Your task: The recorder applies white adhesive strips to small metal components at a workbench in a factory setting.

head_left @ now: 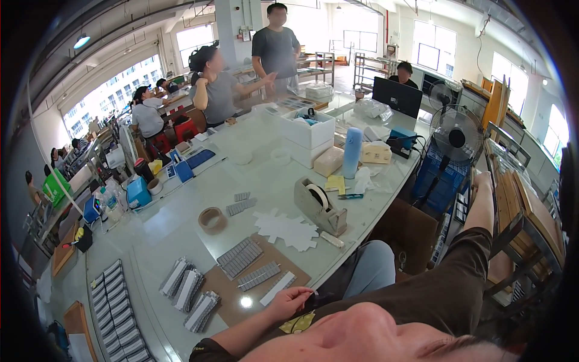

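Note:
My left hand (291,301) is at the table's near edge with thumb and fingertips pressed together. Whatever they pinch is too small to make out. Just beyond it, a brown board (226,295) carries a single pale grey strip (277,288), a short row of grey pieces (259,276) and a larger block of grey pieces (239,258). Left of the board lie bundled grey strips (201,311). My right arm stretches far out to the right, where my right hand (482,181) reaches the rack beside the table; its fingers are too small and partly hidden.
A tape dispenser (321,208), brown tape roll (211,220), white cut-out sheet (284,231) and blue bottle (352,154) stand on the table. Long rows of grey bundles (117,314) lie at left. A fan (456,136) and a rack with wooden boards (518,205) flank my right arm. Several people work beyond.

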`<control>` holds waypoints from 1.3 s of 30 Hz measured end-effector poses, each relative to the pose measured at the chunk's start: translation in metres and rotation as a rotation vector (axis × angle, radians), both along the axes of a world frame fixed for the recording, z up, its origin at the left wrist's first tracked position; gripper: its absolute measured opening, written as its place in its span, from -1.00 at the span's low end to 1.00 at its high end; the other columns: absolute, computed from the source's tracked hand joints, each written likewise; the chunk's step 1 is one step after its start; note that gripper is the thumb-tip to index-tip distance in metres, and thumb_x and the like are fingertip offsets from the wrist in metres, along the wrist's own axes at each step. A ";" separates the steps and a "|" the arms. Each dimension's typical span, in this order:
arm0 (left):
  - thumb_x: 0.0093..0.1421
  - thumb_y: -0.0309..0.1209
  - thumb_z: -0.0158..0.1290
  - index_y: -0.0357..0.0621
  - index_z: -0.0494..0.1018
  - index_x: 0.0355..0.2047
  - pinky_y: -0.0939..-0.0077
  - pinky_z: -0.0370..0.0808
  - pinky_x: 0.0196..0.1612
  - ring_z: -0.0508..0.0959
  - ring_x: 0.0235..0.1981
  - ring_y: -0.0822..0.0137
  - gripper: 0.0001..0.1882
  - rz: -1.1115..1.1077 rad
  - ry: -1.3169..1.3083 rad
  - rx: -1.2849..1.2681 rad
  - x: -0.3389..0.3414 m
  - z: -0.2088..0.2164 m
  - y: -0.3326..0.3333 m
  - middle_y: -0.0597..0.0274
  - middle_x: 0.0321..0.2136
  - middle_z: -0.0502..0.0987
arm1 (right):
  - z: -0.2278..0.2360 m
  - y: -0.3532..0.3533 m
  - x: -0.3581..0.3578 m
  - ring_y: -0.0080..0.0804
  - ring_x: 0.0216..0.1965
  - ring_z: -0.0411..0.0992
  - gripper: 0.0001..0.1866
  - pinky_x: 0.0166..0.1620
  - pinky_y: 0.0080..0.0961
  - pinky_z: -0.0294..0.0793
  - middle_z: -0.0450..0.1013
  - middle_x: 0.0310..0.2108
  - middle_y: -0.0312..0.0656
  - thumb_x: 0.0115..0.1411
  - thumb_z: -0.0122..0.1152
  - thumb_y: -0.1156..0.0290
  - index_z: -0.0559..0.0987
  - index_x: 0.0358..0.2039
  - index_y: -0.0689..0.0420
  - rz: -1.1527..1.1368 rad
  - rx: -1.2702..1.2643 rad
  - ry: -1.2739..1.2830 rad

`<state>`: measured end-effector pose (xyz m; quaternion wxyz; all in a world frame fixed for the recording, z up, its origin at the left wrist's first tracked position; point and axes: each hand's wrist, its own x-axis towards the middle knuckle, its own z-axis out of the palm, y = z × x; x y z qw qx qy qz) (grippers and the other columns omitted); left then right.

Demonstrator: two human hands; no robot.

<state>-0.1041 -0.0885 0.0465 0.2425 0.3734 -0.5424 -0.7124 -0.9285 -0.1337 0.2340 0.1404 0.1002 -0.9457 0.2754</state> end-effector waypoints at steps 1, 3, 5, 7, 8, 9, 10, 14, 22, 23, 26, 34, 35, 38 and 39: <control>0.46 -0.37 0.05 -0.22 0.57 0.07 0.70 0.35 -0.44 0.42 -0.52 0.62 -0.73 -0.001 0.008 -0.002 0.000 0.000 0.000 0.44 -0.51 0.48 | 0.000 0.002 -0.005 -0.17 -0.55 0.63 -0.78 -0.49 -0.19 0.51 0.63 -0.47 0.01 0.26 0.14 0.42 0.64 -0.18 0.26 -0.002 0.000 0.001; 0.46 -0.37 0.05 -0.22 0.57 0.07 0.70 0.36 -0.44 0.43 -0.52 0.62 -0.73 0.001 -0.002 0.005 -0.001 0.004 0.002 0.44 -0.51 0.48 | -0.002 0.000 -0.004 -0.13 -0.48 0.64 -0.74 -0.45 -0.17 0.53 0.64 -0.39 0.05 0.27 0.14 0.41 0.62 -0.11 0.26 0.033 0.014 -0.054; 0.46 -0.38 0.05 -0.22 0.57 0.06 0.70 0.36 -0.44 0.43 -0.52 0.63 -0.73 -0.002 -0.003 0.012 -0.001 0.008 0.002 0.44 -0.51 0.48 | 0.002 0.001 -0.002 -0.09 -0.42 0.66 -0.70 -0.40 -0.14 0.56 0.65 -0.31 0.09 0.28 0.13 0.39 0.60 -0.05 0.27 0.063 0.028 -0.101; 0.46 -0.38 0.04 -0.22 0.57 0.06 0.71 0.37 -0.43 0.44 -0.51 0.63 -0.73 -0.009 0.009 -0.005 -0.002 0.010 0.003 0.44 -0.51 0.49 | 0.006 0.000 0.004 -0.06 -0.39 0.67 -0.68 -0.38 -0.12 0.57 0.66 -0.28 0.11 0.29 0.12 0.39 0.59 -0.01 0.27 0.077 0.041 -0.118; 0.46 -0.38 0.04 -0.22 0.57 0.06 0.71 0.37 -0.43 0.44 -0.51 0.63 -0.73 -0.007 0.014 0.002 -0.002 0.011 0.002 0.44 -0.51 0.49 | 0.005 -0.005 0.011 -0.02 -0.16 0.62 -0.62 -0.15 -0.06 0.56 0.62 -0.13 0.10 0.28 0.05 0.40 0.54 0.07 0.20 0.068 0.100 -0.006; 0.46 -0.38 0.05 -0.22 0.57 0.05 0.71 0.37 -0.43 0.44 -0.52 0.63 -0.73 -0.008 0.021 -0.002 -0.002 0.012 0.002 0.45 -0.51 0.49 | 0.005 -0.011 0.022 0.02 0.07 0.58 -0.56 0.07 0.01 0.54 0.59 0.03 0.08 0.26 -0.02 0.41 0.50 0.16 0.13 0.062 0.160 0.105; 0.45 -0.37 0.05 -0.21 0.58 0.05 0.71 0.37 -0.44 0.44 -0.52 0.64 -0.73 0.000 0.023 -0.004 -0.002 0.012 0.003 0.46 -0.52 0.50 | 0.002 -0.024 0.042 0.06 0.07 0.56 -0.57 0.09 -0.03 0.54 0.59 0.01 0.10 0.27 0.00 0.36 0.53 0.13 0.13 0.137 0.096 0.208; 0.44 -0.39 0.08 -0.18 0.60 0.04 0.68 0.33 -0.47 0.40 -0.55 0.65 -0.75 -0.042 0.002 -0.094 -0.004 0.004 -0.004 0.48 -0.55 0.49 | -0.012 -0.057 0.177 0.02 -0.04 0.59 -0.68 0.05 -0.22 0.57 0.60 -0.03 0.02 0.29 0.17 0.26 0.64 -0.04 0.15 0.781 -0.166 0.556; 0.44 -0.36 0.09 -0.15 0.63 0.02 0.69 0.34 -0.47 0.42 -0.55 0.66 -0.75 -0.034 -0.130 -0.115 -0.001 0.007 -0.001 0.47 -0.55 0.51 | -0.073 0.001 0.559 0.00 0.11 0.45 -0.54 0.12 -0.16 0.49 0.50 0.10 -0.09 0.22 0.40 0.18 0.58 0.06 0.10 2.382 0.046 0.173; 0.44 -0.35 0.09 -0.15 0.63 0.02 0.69 0.34 -0.47 0.42 -0.54 0.66 -0.76 -0.047 -0.094 -0.107 -0.001 0.004 -0.002 0.47 -0.53 0.52 | -0.091 0.003 0.581 0.00 0.05 0.48 -0.55 0.07 -0.18 0.51 0.52 0.06 -0.07 0.24 0.39 0.17 0.57 0.07 0.08 2.461 0.044 0.056; 0.44 -0.35 0.09 -0.15 0.62 0.01 0.67 0.34 -0.45 0.43 -0.51 0.65 -0.76 -0.034 -0.018 -0.124 -0.001 -0.008 0.002 0.46 -0.48 0.53 | -0.103 0.008 0.612 -0.02 -0.08 0.54 -0.54 -0.03 -0.21 0.54 0.57 -0.05 -0.04 0.28 0.34 0.13 0.55 0.12 0.04 2.437 0.472 -0.220; 0.44 -0.33 0.10 -0.12 0.62 0.02 0.66 0.37 -0.42 0.43 -0.50 0.65 -0.76 -0.036 -0.010 -0.140 0.000 -0.011 -0.003 0.47 -0.49 0.55 | -0.127 0.000 0.577 -0.12 -0.27 0.60 -0.65 -0.14 -0.25 0.56 0.62 -0.31 -0.07 0.37 0.18 0.20 0.60 0.09 0.05 2.305 0.746 -0.533; 0.44 -0.31 0.09 -0.11 0.62 0.03 0.67 0.37 -0.43 0.43 -0.52 0.65 -0.74 -0.048 -0.042 -0.189 0.002 -0.011 -0.006 0.48 -0.54 0.53 | -0.123 -0.002 0.576 -0.20 -0.29 0.61 -0.67 -0.15 -0.28 0.56 0.63 -0.31 -0.10 0.39 0.16 0.23 0.62 0.07 0.06 2.246 0.753 -0.616; 0.45 -0.32 0.08 -0.11 0.62 0.04 0.68 0.37 -0.44 0.44 -0.52 0.65 -0.74 -0.042 -0.030 -0.176 0.003 -0.007 -0.006 0.47 -0.54 0.53 | -0.132 -0.001 0.564 -0.39 -0.35 0.60 -0.70 -0.23 -0.40 0.57 0.64 -0.35 -0.19 0.41 0.15 0.24 0.65 0.02 0.09 2.104 0.693 -0.856; 0.46 -0.32 0.06 -0.12 0.61 0.04 0.67 0.37 -0.46 0.44 -0.53 0.64 -0.74 -0.039 -0.051 -0.163 0.004 0.000 -0.006 0.45 -0.55 0.53 | -0.132 -0.003 0.560 -0.43 -0.37 0.60 -0.70 -0.25 -0.41 0.57 0.63 -0.38 -0.22 0.41 0.17 0.21 0.67 -0.02 0.10 2.069 0.651 -0.875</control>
